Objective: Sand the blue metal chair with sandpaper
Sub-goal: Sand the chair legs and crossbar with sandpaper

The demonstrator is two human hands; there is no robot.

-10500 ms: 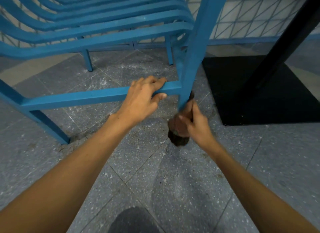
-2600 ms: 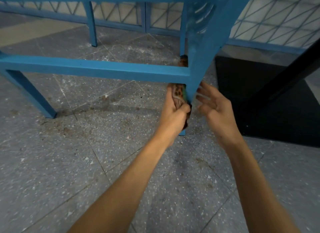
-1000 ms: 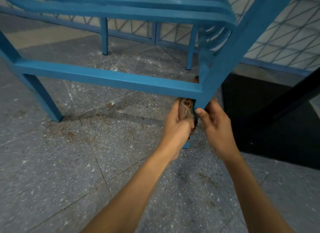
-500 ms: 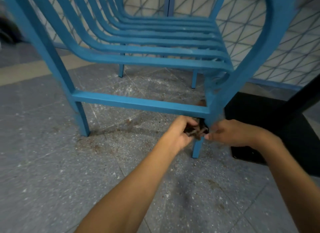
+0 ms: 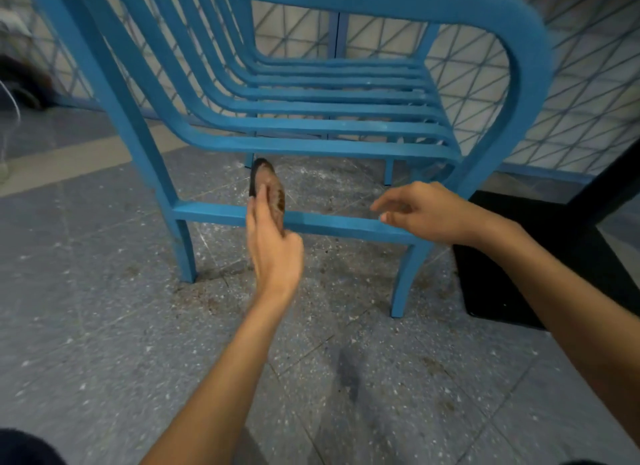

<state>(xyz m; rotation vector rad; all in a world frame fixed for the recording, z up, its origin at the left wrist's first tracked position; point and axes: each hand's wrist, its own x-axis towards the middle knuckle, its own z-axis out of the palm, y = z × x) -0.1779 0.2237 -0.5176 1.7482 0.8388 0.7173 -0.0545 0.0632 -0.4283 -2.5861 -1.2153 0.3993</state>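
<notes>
The blue metal chair (image 5: 311, 146) stands on the tiled floor, seen from its side, with slatted seat, curved armrest and a low crossbar (image 5: 214, 213) between two legs. My left hand (image 5: 273, 243) holds a worn brown piece of sandpaper (image 5: 268, 185) upright, in front of the middle of the crossbar. My right hand (image 5: 422, 210) hovers near the crossbar's right end, next to the right leg, fingers loosely spread and holding nothing.
Rusty dust lies on the grey speckled floor (image 5: 138, 343) around the chair legs. A black mat (image 5: 512, 267) and a dark slanted post (image 5: 609, 184) lie to the right. A mesh fence (image 5: 581, 83) runs behind the chair.
The view has pulled back and up. My left hand has carried the sandpaper from the right leg joint leftward to mid-crossbar. My right hand has let go of the sandpaper and stayed right.
</notes>
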